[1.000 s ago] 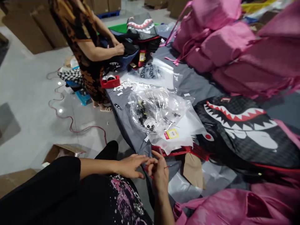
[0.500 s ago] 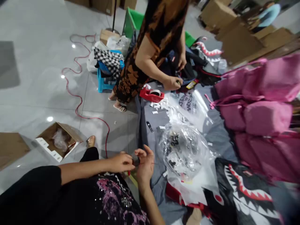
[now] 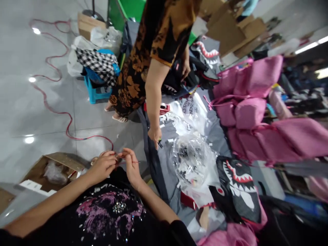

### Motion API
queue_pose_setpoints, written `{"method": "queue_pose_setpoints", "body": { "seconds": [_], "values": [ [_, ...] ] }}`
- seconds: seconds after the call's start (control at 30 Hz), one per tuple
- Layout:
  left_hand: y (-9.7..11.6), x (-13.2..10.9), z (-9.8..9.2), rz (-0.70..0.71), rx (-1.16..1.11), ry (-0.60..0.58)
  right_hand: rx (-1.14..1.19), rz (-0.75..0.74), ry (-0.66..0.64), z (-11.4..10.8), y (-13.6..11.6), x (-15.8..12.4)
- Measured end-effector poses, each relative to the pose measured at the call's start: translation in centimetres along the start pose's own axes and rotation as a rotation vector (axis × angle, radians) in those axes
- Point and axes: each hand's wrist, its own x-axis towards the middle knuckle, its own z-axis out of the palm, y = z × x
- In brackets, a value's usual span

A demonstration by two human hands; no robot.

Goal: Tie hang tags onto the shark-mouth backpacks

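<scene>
Meeting half-curled: left hand [image 3: 104, 166], right hand [image 3: 131, 168]; grip contents unclear; printed lettering [image 3: 188, 105] blurred.

Open floor [image 3: 125, 136] between hands [image 3: 131, 168] and bench [image 3: 164, 177], with a bare cloth strip along the bench's near-left edge giving a lane in, but the co-worker's hand [image 3: 154, 136] with a small black tool [image 3: 160, 143] hangs over that edge further up and blocks it there. Past the strip, clear plastic bundle [image 3: 191, 159] fills the middle, shark-mouth backpack [image 3: 239, 184] closes the right, narrow gap before pink bags [image 3: 249, 114] behind. Leftward, open carton [image 3: 38, 167] crowds the left forearm, red cord [image 3: 68, 119] snakes over the floor beyond.
</scene>
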Motion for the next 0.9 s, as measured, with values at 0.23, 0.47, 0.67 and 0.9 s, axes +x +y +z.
{"method": "queue_pose_setpoints", "body": {
  "seconds": [0.23,0.47,0.67,0.9],
  "values": [
    [1.1,4.2,-1.4,-0.032,0.08,-0.085,0.062,0.0,-0.001,-1.7,0.4,2.2],
    [2.2,8.4,0.3,0.088,0.068,-0.394,0.278,-0.056,0.317,-3.6,2.0,1.0],
    [1.4,8.6,3.6,0.353,0.083,-0.712,0.412,0.021,0.727,-1.7,6.6,-5.2],
    [3.9,6.0,7.0,0.509,0.103,-0.98,0.436,0.078,0.935,0.7,8.1,-11.9]
  ]
}}
